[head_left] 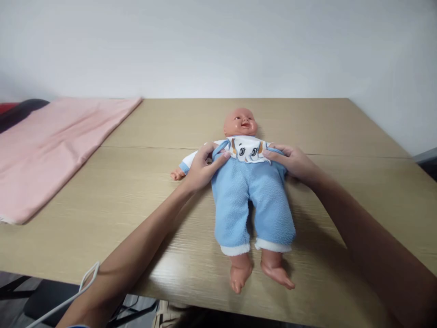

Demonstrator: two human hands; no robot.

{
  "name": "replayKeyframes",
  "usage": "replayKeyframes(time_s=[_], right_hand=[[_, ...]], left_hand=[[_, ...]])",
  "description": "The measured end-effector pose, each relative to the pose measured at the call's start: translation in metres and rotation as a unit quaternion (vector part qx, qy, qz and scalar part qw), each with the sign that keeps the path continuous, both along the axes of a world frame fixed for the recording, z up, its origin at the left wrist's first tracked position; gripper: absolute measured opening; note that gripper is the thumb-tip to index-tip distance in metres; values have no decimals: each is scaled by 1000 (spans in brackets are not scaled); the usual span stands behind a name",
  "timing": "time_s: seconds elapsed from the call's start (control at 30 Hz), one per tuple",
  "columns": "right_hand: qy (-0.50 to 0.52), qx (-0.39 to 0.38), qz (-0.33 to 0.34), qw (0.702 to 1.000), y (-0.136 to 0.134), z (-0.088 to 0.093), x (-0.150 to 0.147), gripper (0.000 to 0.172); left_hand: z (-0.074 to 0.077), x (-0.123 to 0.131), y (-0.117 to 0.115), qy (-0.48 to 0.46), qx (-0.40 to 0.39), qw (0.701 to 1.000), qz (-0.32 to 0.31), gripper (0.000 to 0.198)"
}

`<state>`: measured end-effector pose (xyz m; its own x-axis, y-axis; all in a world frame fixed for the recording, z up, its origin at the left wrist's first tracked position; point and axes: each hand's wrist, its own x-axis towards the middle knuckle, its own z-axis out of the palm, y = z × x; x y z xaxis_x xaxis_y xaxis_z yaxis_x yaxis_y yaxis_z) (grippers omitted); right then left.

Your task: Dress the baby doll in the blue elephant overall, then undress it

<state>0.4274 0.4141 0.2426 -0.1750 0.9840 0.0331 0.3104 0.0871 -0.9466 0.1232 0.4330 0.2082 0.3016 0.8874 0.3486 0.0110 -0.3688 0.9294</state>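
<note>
A baby doll point(241, 122) lies on its back, head toward the wall and bare feet toward me. It wears a white top point(248, 148) with a printed animal face and fluffy light blue pants point(252, 196) with white cuffs. My left hand point(205, 166) pinches the blue trim at the doll's waist on the left side. On the opposite side my right hand point(293, 161) grips the matching blue edge, thumb on top of the cloth. One doll arm point(186, 165) sticks out past my left hand; the other is hidden by my right hand.
Pink cloth point(68, 146) covers the left part of the wooden table point(327, 123), with a dark item point(25, 111) at its far left. A white cable point(68, 300) crosses my left forearm. A pale wall point(218, 50) stands behind the table.
</note>
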Motion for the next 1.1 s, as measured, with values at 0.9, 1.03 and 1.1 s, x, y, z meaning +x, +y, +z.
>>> replayKeyframes(time_s=[0.9, 1.03, 1.1], right_hand=[[-48, 179, -155, 970, 22, -31, -7, 32], [-89, 270, -203, 937, 19, 1, -32, 15], [-96, 280, -151, 943, 26, 24, -54, 11]], left_hand=[[-42, 4, -2, -111, 37, 978, 174, 49], [-41, 5, -7, -123, 46, 974, 186, 43], [-41, 6, -10, -125, 55, 972, 192, 36]])
